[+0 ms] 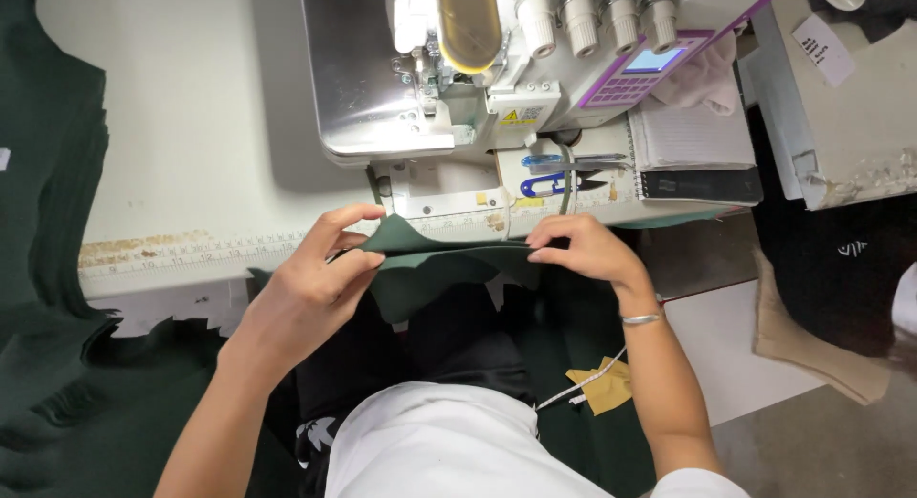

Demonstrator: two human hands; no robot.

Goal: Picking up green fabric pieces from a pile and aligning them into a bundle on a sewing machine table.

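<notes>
A piece of dark green fabric [430, 269] stretches between both my hands, just in front of the table's edge. My left hand [310, 288] pinches its left end between thumb and fingers. My right hand [587, 250] grips the right end, fingers curled over the top edge; a silver bangle sits on that wrist. Behind the fabric stands a white sewing machine [478, 68] with its needle area above and to the left of my right hand.
A white table [191, 126] carries a ruler strip along its front edge. Dark green cloth [48, 221] is stacked at the left. Blue-handled snips [549, 183], a notebook [693, 154], thread cones [592, 16] and a purple keypad panel [635, 73] sit by the machine.
</notes>
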